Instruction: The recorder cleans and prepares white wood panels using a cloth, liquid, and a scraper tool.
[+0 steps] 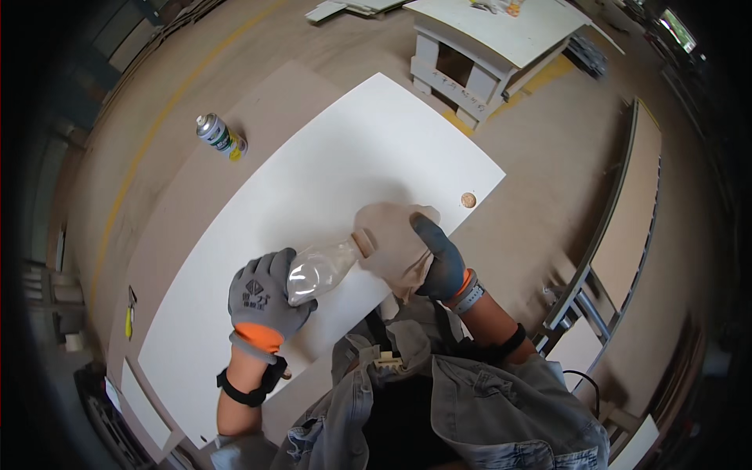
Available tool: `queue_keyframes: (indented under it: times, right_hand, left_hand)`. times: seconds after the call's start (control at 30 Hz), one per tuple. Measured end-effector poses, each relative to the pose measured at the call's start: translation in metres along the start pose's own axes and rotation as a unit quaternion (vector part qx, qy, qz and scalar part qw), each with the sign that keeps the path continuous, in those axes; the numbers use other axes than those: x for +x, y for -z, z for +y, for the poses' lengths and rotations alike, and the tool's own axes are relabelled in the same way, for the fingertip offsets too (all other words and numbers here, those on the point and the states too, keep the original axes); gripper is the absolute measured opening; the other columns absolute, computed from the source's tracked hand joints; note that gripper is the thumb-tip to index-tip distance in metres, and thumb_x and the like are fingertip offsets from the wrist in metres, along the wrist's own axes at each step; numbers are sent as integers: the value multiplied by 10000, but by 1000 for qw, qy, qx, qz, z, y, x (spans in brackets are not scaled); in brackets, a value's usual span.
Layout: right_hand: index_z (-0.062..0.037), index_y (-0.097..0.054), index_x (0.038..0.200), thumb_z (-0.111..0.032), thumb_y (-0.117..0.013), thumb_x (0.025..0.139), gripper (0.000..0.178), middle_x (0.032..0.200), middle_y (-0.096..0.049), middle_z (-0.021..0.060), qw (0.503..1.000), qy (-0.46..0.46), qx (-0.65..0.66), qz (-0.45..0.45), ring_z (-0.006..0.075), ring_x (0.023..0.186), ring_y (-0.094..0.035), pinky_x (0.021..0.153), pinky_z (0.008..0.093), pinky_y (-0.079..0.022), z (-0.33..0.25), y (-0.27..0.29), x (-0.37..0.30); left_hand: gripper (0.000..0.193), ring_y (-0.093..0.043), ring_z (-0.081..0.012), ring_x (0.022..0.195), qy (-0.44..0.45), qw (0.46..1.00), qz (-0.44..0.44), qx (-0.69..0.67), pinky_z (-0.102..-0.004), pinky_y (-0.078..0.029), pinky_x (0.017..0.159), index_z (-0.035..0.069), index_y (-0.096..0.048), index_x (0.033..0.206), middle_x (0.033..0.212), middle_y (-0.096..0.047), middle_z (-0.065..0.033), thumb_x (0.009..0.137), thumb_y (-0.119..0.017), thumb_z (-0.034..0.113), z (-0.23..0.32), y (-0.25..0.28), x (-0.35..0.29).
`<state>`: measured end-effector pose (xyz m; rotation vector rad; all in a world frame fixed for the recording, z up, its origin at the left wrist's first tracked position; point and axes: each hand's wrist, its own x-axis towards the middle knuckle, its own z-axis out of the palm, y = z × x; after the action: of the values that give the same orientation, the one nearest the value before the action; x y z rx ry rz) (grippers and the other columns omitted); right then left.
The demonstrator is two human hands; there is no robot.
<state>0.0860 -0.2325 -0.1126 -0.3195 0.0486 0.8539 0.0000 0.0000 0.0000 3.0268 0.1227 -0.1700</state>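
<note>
My left hand (270, 294), in a grey glove with an orange cuff, is wrapped round a clear plastic bottle (321, 270). The bottle lies tilted, its neck pointing right toward a beige cloth (392, 247). My right hand (442, 258), in a darker glove, grips that cloth, thumb on top and the other fingers mostly hidden. At the bottle's brownish neck the cloth meets it or nearly so; I cannot tell whether they touch. Both hands are above a white panel (321, 172) with a round brown hole or spot (468, 200) near its right corner.
Under the white panel lies a larger brown board (176, 211). On it stand a spray can (222, 137) and, farther left, a yellow-green utility knife (130, 313). A white-topped bench (501, 31) is at the far right. A long framed rack (619, 227) runs along the right.
</note>
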Motion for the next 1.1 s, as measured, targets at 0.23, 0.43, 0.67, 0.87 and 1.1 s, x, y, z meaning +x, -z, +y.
queue_keyframes:
  times: [0.23, 0.43, 0.67, 0.87, 1.1]
  right_hand:
    - [0, -344, 1368, -379, -447, 942, 579, 1349, -446, 173, 999, -2, 34, -6, 296, 1231, -460, 1043, 434, -368, -39, 36, 15]
    - [-1, -351, 1364, -369, -405, 961, 549, 1347, -452, 160, 998, -24, 58, -13, 291, 1231, -457, 1057, 425, -348, -52, 54, 19]
    - [-6, -353, 1364, -382, -381, 967, 548, 1340, -458, 163, 991, -73, 98, -57, 298, 1226, -461, 1055, 430, -349, -62, 42, 15]
    - [-16, -348, 1372, -393, -401, 963, 559, 1353, -450, 151, 995, -71, 62, -44, 293, 1230, -455, 1049, 435, -357, -71, 40, 13]
    - [-18, -343, 1378, -409, -385, 963, 572, 1368, -437, 157, 994, -75, 55, -61, 304, 1241, -447, 1053, 439, -352, -71, 42, 14]
  left_hand:
    - [619, -583, -267, 968, -21, 989, -55, 138, -375, -439, 883, 97, -548, 1141, 1035, -614, -85, 594, -759, 295, 50, -3, 33]
    - [627, -568, -259, 1006, -8, 979, -145, 143, -375, -429, 913, 106, -535, 1162, 1061, -601, -86, 616, -753, 326, 79, 5, 35]
    - [587, -576, -253, 965, 46, 978, -103, 178, -363, -441, 876, 101, -537, 1148, 1038, -604, -80, 642, -745, 316, 76, 18, 42]
    - [567, -577, -246, 954, 67, 972, -138, 178, -361, -449, 864, 106, -535, 1126, 999, -607, -72, 640, -747, 309, 75, 18, 26]
    - [584, -578, -260, 954, 49, 980, -109, 160, -367, -454, 859, 95, -533, 1135, 1019, -608, -82, 633, -753, 297, 82, 21, 20]
